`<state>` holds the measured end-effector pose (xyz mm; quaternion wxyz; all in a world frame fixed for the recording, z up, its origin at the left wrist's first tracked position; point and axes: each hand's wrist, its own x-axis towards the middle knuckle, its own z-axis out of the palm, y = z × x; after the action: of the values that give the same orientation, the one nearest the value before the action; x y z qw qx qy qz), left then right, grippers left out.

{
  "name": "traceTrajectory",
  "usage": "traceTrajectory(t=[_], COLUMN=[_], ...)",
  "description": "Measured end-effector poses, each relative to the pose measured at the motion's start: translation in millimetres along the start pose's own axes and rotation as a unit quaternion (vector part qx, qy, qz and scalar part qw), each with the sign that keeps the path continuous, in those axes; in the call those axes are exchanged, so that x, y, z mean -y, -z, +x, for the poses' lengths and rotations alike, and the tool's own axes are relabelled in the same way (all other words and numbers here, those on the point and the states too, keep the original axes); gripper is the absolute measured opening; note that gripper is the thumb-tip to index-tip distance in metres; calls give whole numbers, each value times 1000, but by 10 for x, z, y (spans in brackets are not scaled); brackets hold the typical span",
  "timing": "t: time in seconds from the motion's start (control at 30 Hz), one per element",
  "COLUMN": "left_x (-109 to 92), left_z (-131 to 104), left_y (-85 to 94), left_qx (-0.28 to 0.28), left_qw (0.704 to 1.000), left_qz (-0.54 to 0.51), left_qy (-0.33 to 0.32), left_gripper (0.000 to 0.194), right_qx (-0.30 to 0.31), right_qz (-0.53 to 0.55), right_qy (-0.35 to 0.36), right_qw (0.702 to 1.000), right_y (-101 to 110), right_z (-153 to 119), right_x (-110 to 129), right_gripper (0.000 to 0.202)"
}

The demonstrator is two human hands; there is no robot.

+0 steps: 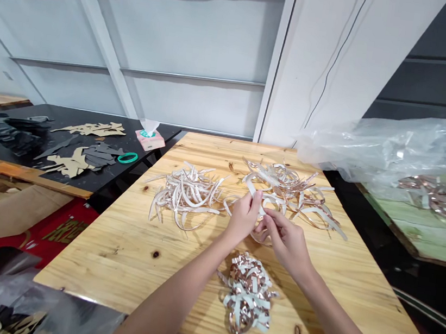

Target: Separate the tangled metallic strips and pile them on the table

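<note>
My left hand [245, 213] is closed on a pale strip [254, 186] that sticks up past the thumb. Close beside it, my right hand [284, 237] pinches at the lower part of the same strip, fingertips together. Beyond the hands lies a loose pile of long white and rose-gold strips [306, 191]. To the left is a second tangled pile, mostly white strips [189, 192]. Nearer to me, between my forearms, sits a heap of short curled shiny copper and white pieces [248, 293].
All this lies on a pale wooden table [122, 247]. At left, a black table [102, 173] bears dark and tan scraps, a green tape roll [127, 158] and a tissue box [149, 139]. A cardboard box [16, 208] stands below. Clear plastic [394, 145] covers strips at right.
</note>
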<state>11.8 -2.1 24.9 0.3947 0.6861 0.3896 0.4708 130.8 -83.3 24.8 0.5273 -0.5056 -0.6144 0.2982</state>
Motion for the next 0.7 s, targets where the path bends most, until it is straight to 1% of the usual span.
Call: traceTrajectory(t=[0.07, 0.17, 0.3, 0.37, 0.5, 0.7], left_x=[16, 25, 26, 30, 41, 48], left_z=[5, -11, -39, -36, -12, 5], left_y=[-2, 0, 0, 1, 15, 24], left_qx=[2, -13, 9, 5, 3, 4], left_qw=[1000, 1000, 1000, 1000, 999, 999], left_qz=[-2, 11, -1, 8, 29, 27], left_qy=[8, 0, -8, -21, -38, -32], left_gripper=[43, 42, 40, 40, 41, 41], right_qx=[11, 19, 20, 17, 21, 31], right_qz=[5, 36, 88, 101, 97, 102], right_qy=[-1, -13, -23, -19, -16, -23], right_qw=[1000, 999, 996, 995, 995, 994], right_y=[-11, -20, -22, -22, -26, -34], right_z=[0, 11, 41, 55, 62, 51], right_x=[-21, -40, -43, -45, -54, -46], right_gripper=[32, 32, 25, 25, 26, 24])
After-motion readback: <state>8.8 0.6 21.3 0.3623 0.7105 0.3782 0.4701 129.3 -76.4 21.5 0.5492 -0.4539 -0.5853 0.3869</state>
